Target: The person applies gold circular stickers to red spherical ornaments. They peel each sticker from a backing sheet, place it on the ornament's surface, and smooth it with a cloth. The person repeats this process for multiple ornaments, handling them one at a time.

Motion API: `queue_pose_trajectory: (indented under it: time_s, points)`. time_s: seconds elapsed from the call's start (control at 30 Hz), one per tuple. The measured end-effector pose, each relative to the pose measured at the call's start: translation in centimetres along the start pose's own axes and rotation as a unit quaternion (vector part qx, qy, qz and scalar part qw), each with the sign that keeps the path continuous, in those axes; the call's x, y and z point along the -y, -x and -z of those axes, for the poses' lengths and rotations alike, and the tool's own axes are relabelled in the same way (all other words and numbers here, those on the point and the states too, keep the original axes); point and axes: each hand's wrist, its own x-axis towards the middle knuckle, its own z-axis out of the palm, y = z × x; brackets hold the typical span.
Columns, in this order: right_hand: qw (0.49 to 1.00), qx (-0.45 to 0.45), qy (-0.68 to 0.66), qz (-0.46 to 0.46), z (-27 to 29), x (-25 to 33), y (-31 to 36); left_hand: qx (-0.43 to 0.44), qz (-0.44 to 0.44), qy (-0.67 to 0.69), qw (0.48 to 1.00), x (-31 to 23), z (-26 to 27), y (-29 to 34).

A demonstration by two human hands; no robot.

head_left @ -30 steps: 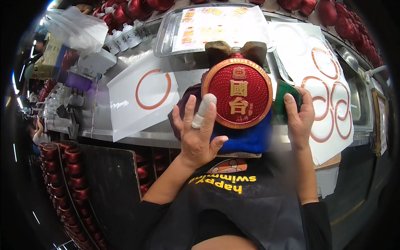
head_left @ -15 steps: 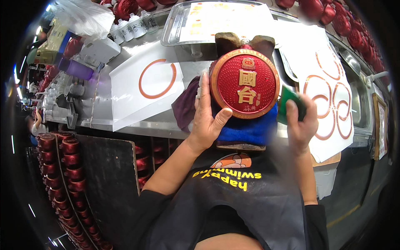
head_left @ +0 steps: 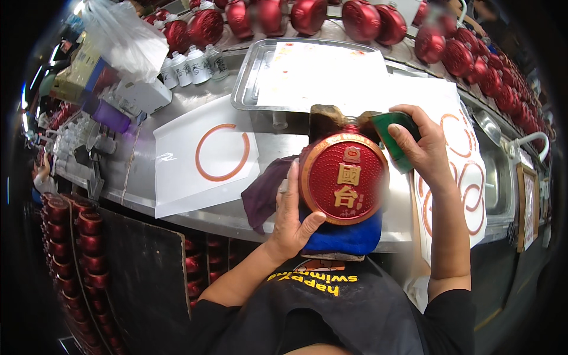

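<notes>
A round red bottle (head_left: 371, 184) with a studded face, raised gold characters and a gold-orange rim band lies face up in front of me. Beneath it are a blue cloth (head_left: 349, 236) and a dark rest (head_left: 324, 123). My left hand (head_left: 291, 219) steadies the bottle's left side, fingers along the edge and thumb over the lower rim. Pinched in my right hand (head_left: 421, 142) is a flat green scraper (head_left: 386, 137), held at the bottle's upper right. A purple cloth (head_left: 266, 189) lies left of the bottle.
White sheets with orange ring strips lie left (head_left: 177, 142) and right (head_left: 468, 177). A metal tray (head_left: 245, 89) holding a white sheet stands behind, near small white bottles (head_left: 198, 66). More red bottles (head_left: 307, 15) line the back. A sink (head_left: 502, 195) is at the right.
My right hand has moved the green scraper up from beside the bottle's lower right to its upper right. My left hand keeps its hold. The view has shifted, showing more of the back row.
</notes>
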Motion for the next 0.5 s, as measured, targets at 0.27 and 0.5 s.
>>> queue_pose_trajectory:
  time_s: [0.27,0.5]
  points:
    - [0.977,0.073,0.091,0.176,-2.0,3.6,-3.4,-0.001,-0.041,-0.065,0.997,0.1,0.3,-0.1]
    - [0.922,0.162,0.183,0.3,-2.5,7.9,4.7,-0.021,-0.025,0.092,0.995,1.4,0.1,0.1]
